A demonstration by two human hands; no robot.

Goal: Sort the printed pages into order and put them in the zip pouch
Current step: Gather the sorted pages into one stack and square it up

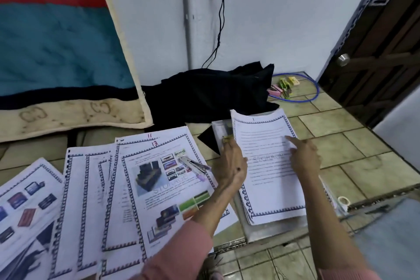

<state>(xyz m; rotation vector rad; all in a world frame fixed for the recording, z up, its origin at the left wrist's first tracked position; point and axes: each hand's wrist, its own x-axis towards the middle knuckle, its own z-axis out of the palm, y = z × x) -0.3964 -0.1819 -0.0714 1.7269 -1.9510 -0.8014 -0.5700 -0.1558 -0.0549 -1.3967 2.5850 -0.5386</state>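
Observation:
A stack of printed pages (270, 179) with page 1 on top lies on a clear zip pouch (272, 227) on the tiled floor. My left hand (231, 161) grips the stack's left edge, which curls up a little. My right hand (304, 157) presses its pointing index finger on the top page. To the left, several loose pages fan out; the top one, page 13 (168, 191), shows pictures. A page marked 11 (150, 137) peeks out behind it.
A stapler (195, 165) lies on page 13. A black cloth (209, 95) is heaped by the wall behind the pages. A mattress (56, 41) leans at left. Small colourful items (284, 86) and a blue hoop sit at back right, a wooden door (381, 52) at right.

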